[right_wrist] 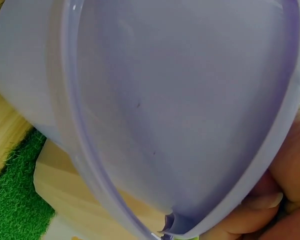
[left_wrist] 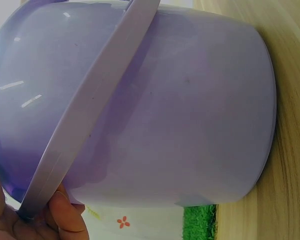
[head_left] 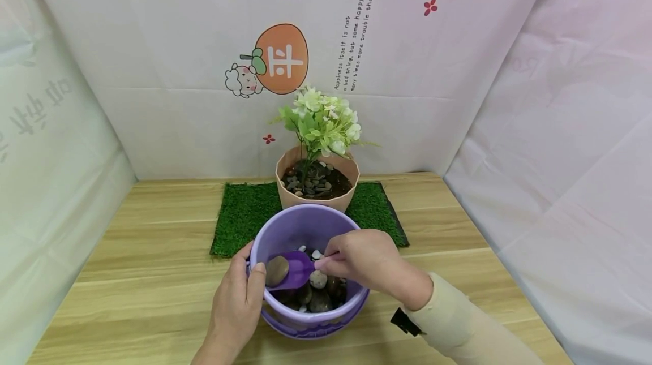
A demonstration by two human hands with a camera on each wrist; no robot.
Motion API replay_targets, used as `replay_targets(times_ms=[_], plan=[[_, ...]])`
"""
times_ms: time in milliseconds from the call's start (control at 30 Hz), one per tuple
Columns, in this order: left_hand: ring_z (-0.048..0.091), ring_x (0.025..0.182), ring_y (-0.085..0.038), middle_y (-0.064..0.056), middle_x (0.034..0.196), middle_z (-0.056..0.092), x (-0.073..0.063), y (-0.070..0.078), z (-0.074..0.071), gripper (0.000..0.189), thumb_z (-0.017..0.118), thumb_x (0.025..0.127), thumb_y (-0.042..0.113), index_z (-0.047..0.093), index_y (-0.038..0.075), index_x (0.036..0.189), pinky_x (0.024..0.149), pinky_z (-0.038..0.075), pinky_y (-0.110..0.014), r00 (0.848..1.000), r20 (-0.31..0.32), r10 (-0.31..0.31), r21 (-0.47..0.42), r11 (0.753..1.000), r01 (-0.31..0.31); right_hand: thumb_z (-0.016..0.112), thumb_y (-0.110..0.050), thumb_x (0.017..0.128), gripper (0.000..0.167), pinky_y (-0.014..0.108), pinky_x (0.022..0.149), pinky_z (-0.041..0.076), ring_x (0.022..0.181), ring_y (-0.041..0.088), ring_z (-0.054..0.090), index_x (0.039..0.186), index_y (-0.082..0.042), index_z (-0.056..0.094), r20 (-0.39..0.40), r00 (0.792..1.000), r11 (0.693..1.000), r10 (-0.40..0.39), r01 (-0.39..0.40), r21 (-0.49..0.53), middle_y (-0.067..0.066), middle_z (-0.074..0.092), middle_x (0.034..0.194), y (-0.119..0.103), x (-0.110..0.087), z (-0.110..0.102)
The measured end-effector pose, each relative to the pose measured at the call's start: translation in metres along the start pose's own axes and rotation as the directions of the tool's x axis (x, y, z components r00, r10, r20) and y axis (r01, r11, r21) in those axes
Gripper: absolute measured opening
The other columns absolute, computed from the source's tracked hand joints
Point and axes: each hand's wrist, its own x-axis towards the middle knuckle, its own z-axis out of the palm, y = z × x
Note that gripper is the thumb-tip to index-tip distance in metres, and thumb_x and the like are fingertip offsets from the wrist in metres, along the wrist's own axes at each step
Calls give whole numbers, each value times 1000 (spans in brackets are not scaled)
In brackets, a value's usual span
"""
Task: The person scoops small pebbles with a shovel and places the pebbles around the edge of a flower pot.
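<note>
A purple bucket (head_left: 300, 226) stands at the front middle of the table, with several dark and pale stones (head_left: 320, 300) at its bottom. My left hand (head_left: 236, 297) grips its left rim, thumb over the edge. The left wrist view shows the fingers near the end of the bucket's carrying handle (left_wrist: 85, 110). Over the bucket's mouth, my right hand (head_left: 369, 257) pinches the pink handle of a small purple shovel (head_left: 301, 267). A smooth brown stone (head_left: 277, 271) lies on the shovel's blade, close to the left inner wall. In the right wrist view the bucket hides the shovel.
Right behind the bucket is a peach flowerpot (head_left: 316, 202) holding soil, pebbles and a white-flowered plant (head_left: 326, 121). It sits on a green turf mat (head_left: 244, 212). Printed cloth (head_left: 407, 71) encloses the wooden table (head_left: 163, 274) at the back and both sides.
</note>
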Motion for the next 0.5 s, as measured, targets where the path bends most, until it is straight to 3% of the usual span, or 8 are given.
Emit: replay_targets(times_ms=[500], plan=[[65, 123, -42, -22, 142, 63, 0, 0, 1, 44, 49, 108, 22, 50, 3, 148, 96, 55, -62, 1000, -8, 22, 11, 1000, -22, 72, -54, 95, 23, 20, 53, 44, 57, -7, 51, 84, -34, 75, -12, 999, 986, 43, -41, 159, -27, 62, 69, 9, -4, -2]])
